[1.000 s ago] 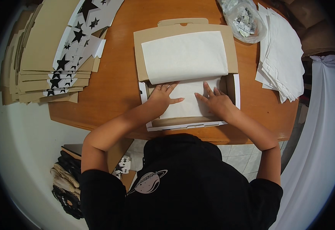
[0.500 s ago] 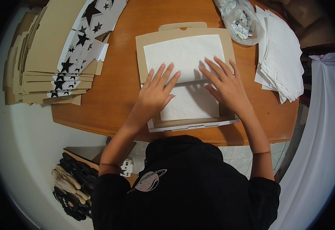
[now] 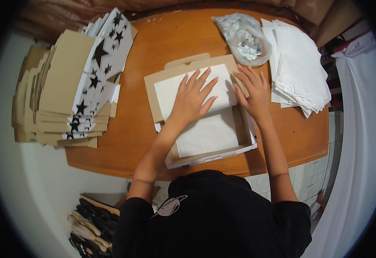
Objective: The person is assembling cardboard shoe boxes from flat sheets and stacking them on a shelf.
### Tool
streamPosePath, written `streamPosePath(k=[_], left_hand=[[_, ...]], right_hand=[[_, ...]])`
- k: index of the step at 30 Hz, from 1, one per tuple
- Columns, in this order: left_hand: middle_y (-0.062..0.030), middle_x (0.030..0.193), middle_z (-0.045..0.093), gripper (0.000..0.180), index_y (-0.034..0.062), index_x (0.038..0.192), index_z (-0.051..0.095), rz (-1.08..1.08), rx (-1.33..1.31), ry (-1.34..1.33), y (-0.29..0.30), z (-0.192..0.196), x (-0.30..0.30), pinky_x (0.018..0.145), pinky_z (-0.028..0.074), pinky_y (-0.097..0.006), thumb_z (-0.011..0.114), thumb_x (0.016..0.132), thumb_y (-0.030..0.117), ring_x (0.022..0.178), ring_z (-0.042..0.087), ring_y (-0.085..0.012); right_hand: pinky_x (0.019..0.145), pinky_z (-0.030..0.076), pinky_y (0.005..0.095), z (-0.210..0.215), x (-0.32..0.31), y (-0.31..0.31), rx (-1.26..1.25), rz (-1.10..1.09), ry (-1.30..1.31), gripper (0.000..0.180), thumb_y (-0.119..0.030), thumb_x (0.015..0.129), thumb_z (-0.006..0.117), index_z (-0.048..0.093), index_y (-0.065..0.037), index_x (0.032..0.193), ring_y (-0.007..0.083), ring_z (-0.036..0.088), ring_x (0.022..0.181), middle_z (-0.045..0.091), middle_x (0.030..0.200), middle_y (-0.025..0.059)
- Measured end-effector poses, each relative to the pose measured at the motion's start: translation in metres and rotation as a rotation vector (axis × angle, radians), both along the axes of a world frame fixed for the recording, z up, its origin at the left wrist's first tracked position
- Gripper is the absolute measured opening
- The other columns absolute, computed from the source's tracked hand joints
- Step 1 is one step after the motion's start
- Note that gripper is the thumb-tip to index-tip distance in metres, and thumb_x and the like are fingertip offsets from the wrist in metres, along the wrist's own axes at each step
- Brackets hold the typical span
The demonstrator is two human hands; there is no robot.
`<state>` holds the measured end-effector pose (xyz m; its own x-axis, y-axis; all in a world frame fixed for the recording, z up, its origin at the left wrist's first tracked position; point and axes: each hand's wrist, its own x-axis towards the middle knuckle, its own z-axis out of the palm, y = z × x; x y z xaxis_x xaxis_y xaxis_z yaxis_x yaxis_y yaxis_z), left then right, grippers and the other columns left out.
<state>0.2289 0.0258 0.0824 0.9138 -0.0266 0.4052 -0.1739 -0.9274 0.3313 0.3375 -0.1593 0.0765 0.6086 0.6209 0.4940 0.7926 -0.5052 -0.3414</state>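
An opened cardboard box (image 3: 158, 99), brown inside with white outer walls, stands on the wooden table in front of me. A sheet of white paper (image 3: 206, 133) lies across its base and up over the raised lid. My left hand (image 3: 193, 96), fingers spread, rests on the paper near the fold between lid and base. At the lid's right edge is my right hand (image 3: 252, 91), its fingers also apart and nothing in them. Whether its fingertips touch the cardboard I cannot tell.
Stacked flat boxes with black stars (image 3: 63, 81) fill the table's left side. A clear plastic bag (image 3: 245, 41) of small silvery pieces sits at the back right, beside a pile of white paper sheets (image 3: 302, 69). Shoes or slippers (image 3: 91, 225) are below at left.
My right hand has moved off the paper to the lid's right edge. My left hand has slid right across the paper. The view has shifted and the box now sits slightly turned.
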Motion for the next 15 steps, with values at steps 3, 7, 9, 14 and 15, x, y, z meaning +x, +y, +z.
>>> streamPosePath(k=[3,7,9,14,15], left_hand=[[-0.0083,0.135,0.042,0.044,0.0132,0.123,0.052,-0.068,0.02,-0.055,-0.015,-0.007,0.057,0.101,0.029,-0.05,0.059,0.082,0.027,0.124,0.038,-0.0315],[-0.0084,0.128,0.048,0.039,0.0107,0.117,0.056,-0.151,0.15,-0.023,-0.032,-0.027,0.126,0.099,0.029,-0.054,0.055,0.08,0.022,0.121,0.041,-0.0287],[-0.0079,0.12,0.054,0.036,0.0098,0.108,0.061,-0.195,0.247,0.159,-0.04,-0.025,0.147,0.098,0.028,-0.056,0.053,0.074,0.019,0.116,0.045,-0.0263],[-0.0067,0.118,0.056,0.036,0.0107,0.108,0.062,-0.163,0.254,0.191,-0.045,-0.027,0.156,0.097,0.025,-0.058,0.051,0.076,0.022,0.116,0.045,-0.0237],[-0.0063,0.118,0.056,0.035,0.0106,0.108,0.062,-0.153,0.235,0.179,-0.044,-0.028,0.155,0.097,0.025,-0.059,0.051,0.077,0.022,0.116,0.045,-0.0235]], right_hand=[[0.094,0.03,0.0444,-0.018,0.04,-0.003,0.118,-0.172,-0.092,0.024,-0.017,0.079,0.062,0.061,-0.014,0.103,0.0229,0.049,0.113,0.057,0.115,0.0014],[0.085,0.031,0.041,-0.058,0.089,-0.002,0.109,-0.366,-0.154,0.019,-0.016,0.076,0.063,0.062,-0.014,0.095,0.02,0.052,0.101,0.059,0.102,-0.001],[0.082,0.032,0.0427,-0.075,0.105,-0.005,0.016,-0.427,-0.188,0.02,-0.016,0.072,0.064,0.063,-0.014,0.092,0.0199,0.051,0.099,0.06,0.096,-0.0004],[0.081,0.033,0.0437,-0.091,0.124,-0.001,-0.066,-0.421,-0.246,0.019,-0.017,0.07,0.064,0.064,-0.014,0.089,0.0198,0.052,0.096,0.061,0.094,-0.0001],[0.081,0.033,0.0437,-0.094,0.126,0.0,-0.114,-0.412,-0.234,0.016,-0.017,0.071,0.063,0.063,-0.013,0.086,0.0198,0.052,0.095,0.061,0.091,-0.0002]])
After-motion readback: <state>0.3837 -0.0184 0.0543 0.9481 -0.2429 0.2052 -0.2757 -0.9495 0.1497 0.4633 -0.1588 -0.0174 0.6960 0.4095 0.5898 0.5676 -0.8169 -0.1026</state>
